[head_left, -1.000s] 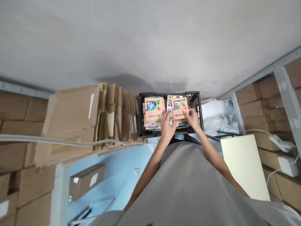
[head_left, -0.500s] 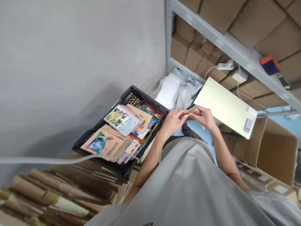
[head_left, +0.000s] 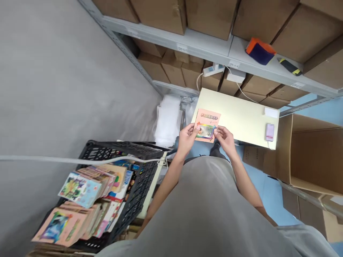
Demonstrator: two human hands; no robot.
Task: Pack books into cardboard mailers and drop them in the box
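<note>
A thin salmon-pink picture book [head_left: 208, 117] is held up between my two hands, its cover with a rainbow-framed picture facing me. My left hand [head_left: 187, 139] grips its left edge, thumb on the cover. The right edge is pinched by my right hand [head_left: 225, 140], with that thumb also on the front. The book is just in front of the near left edge of a pale yellow table [head_left: 241, 114]. To my left, a black plastic crate [head_left: 131, 189] holds several stacks of colourful books, with a light-blue book [head_left: 80, 189] on top of one.
A phone [head_left: 269, 132] and a white block [head_left: 271, 112] rest at the table's right end. An open cardboard box [head_left: 316, 153] stands right. Boxed shelves [head_left: 171, 41] carry a box cutter [head_left: 289, 66]. White wrap [head_left: 168, 119] lies by the wall. A white cable [head_left: 53, 159] crosses the left.
My view has swung right toward the table and shelves. The book, seen edge-on before, is now turned with its cover toward me, and my hands have moved apart to its two sides.
</note>
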